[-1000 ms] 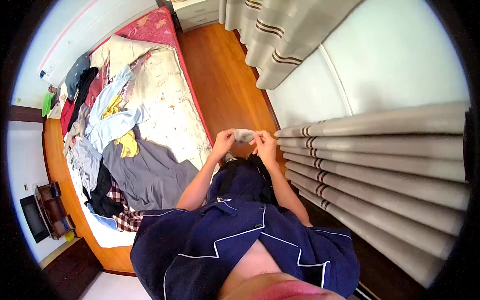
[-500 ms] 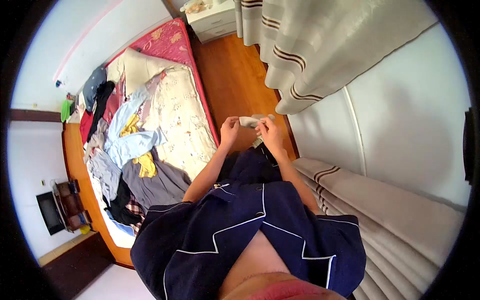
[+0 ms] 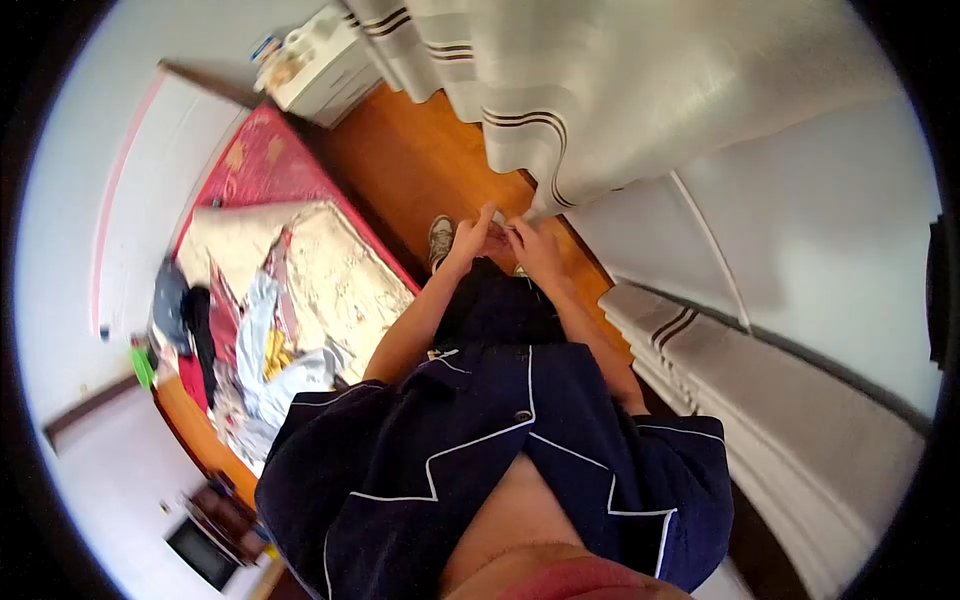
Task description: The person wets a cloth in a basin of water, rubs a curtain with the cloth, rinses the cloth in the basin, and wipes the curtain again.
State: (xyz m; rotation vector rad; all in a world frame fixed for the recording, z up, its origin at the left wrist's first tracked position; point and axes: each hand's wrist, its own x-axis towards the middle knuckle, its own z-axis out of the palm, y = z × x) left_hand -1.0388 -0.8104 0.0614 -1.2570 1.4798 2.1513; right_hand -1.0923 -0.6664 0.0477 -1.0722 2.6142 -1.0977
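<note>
My left hand [image 3: 470, 240] and my right hand [image 3: 535, 247] are close together in front of my dark trousers. Between them is a small pale strip of cloth [image 3: 499, 219], mostly hidden by the fingers. The fingers of my right hand are closed on one end of it. My left hand has its fingers pressed together at the other end. Just beyond my right hand hangs the lower edge of a grey striped curtain [image 3: 545, 130]. A shoe [image 3: 441, 238] shows on the floor beside my left hand.
To the left is a bed [image 3: 350, 275] with a heap of clothes [image 3: 265, 345] on it. A white drawer cabinet [image 3: 335, 85] stands beyond the wooden floor [image 3: 420, 140]. Another gathered curtain [image 3: 720, 385] hangs at the right, beside pale panels [image 3: 800, 240].
The view has turned and moved towards the cabinet and the hanging curtain. My hands have drawn closer together, and less of the pale cloth shows between them.
</note>
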